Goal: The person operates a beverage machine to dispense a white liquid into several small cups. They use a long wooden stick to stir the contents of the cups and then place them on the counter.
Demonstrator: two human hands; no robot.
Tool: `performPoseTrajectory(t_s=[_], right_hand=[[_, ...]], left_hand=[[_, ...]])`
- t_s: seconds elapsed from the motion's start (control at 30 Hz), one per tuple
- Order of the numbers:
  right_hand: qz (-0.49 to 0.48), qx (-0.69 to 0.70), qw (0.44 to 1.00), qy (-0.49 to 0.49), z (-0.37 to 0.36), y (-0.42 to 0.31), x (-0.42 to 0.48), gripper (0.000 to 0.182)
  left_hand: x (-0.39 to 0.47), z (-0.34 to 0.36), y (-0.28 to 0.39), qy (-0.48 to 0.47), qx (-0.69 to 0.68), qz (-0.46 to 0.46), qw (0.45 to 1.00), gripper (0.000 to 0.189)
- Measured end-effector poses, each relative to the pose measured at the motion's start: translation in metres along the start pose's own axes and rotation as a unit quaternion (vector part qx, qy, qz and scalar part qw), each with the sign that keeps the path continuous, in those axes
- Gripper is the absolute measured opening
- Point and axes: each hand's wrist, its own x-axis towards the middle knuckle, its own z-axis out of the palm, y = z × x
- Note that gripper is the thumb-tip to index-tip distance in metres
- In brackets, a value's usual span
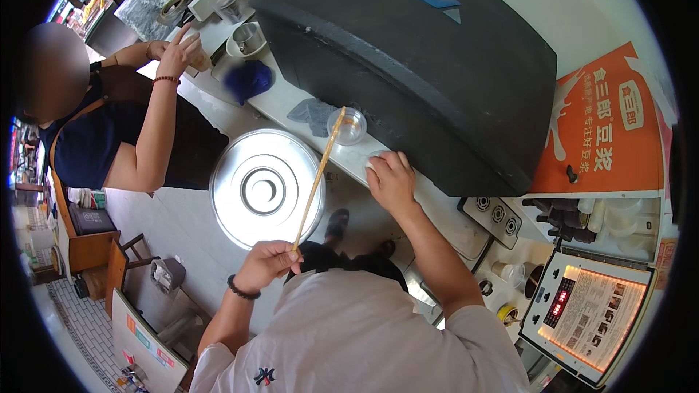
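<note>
My left hand point(267, 266) grips the near end of a long, thin yellowish stick point(319, 174) in front of my waist. The stick slants up and away, and its far tip overlaps a clear plastic cup point(354, 130) in the view; whether they touch I cannot tell. That cup sits on the white counter point(297, 114), beside a crumpled grey cloth point(312, 115). Farther right along the counter, the curled fingers of my right hand point(394, 183) rest on a small pale object point(374, 160), mostly hidden beneath them.
A large black cabinet point(404, 65) backs the counter. Left of the stick is a round shiny metal lid point(265, 188). A co-worker point(136, 120) stands at left near a dark blue cloth point(251, 81) and metal cup point(247, 38). A lit control panel point(587, 316) is at right.
</note>
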Motion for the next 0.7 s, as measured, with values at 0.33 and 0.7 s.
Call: performPoseTrajectory(t_s=[0.33, 0.7], right_hand=[[-0.120, -0.134, 0.964, -0.194, 0.054, 0.007, 0.073, 0.013], [-0.165, -0.161, 0.971, -0.064, 0.061, 0.006, 0.075, 0.006]], left_hand=[[-0.014, -0.022, -0.008, 0.011, -0.035, 0.031, 0.999, 0.017], [-0.012, -0.032, -0.011, -0.002, -0.077, 0.043, 0.996, 0.017]])
